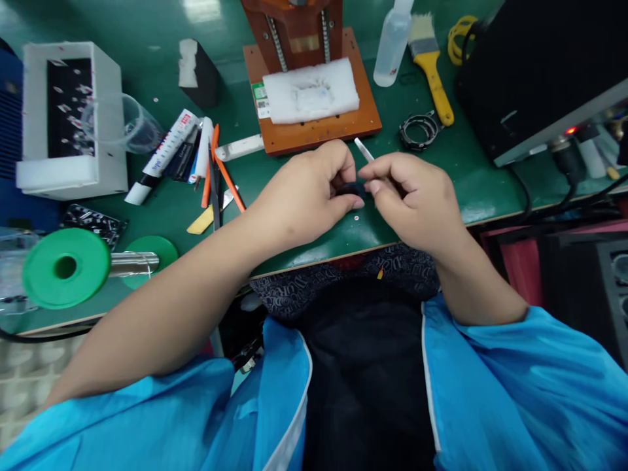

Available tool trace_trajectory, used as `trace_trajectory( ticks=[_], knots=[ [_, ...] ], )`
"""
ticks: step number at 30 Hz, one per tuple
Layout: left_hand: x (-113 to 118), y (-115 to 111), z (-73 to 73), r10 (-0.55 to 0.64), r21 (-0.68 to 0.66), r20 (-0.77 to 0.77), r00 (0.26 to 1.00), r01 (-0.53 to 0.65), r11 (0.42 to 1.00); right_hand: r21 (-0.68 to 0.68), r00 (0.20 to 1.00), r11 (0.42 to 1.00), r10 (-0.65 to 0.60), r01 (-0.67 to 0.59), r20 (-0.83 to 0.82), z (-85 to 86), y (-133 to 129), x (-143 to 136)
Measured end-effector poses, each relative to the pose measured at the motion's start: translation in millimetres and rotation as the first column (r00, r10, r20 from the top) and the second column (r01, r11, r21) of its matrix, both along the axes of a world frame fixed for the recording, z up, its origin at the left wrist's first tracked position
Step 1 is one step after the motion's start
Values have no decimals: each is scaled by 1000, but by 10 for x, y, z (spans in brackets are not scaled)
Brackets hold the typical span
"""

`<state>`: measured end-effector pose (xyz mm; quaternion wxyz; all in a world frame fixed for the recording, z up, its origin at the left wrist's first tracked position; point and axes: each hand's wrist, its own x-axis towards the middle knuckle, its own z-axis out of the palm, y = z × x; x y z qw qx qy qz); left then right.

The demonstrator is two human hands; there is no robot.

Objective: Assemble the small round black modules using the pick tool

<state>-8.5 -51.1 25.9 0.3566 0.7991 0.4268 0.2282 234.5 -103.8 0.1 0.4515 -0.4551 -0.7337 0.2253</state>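
My left hand (314, 190) is closed, with thumb and fingers pinching a small dark piece (354, 190) mostly hidden by the fingers. My right hand (412, 196) is closed around a thin white stick-like tool (364, 150), whose pale end points up and away from me. The right fingertips are at the edge of the dark piece; whether they touch it I cannot tell. Just below the hands, a tiny white-and-red bit (356, 218) lies on the green bench mat (304, 252).
An orange-brown press fixture (367, 111) bearing a white foam block (338, 88) stands ahead. Markers (167, 147) and orange-handled tools (228, 176) lie left, near a solder spool (93, 261). A black ring-shaped watch case (419, 131), brush (436, 85), bottle (392, 46) and black box (534, 72) are right.
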Motion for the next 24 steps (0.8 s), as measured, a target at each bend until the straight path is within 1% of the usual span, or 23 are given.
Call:
trace_trajectory(
  ticks=[3,7,16,24],
  knots=[
    [28,9,-45,32,-21,92,995,-30,999,-40,1000,999,-17,17,-16,23,1,-36],
    [24,12,-30,31,-34,149,988,-26,999,-68,999,997,-33,31,-32,31,-5,-32],
    [26,-35,96,42,35,42,998,-44,998,-13,999,999,-38,38,3,18,18,-18],
    [32,-41,94,37,119,-3,999,-37,992,10,992,999,-45,44,114,21,18,-13]
  ],
)
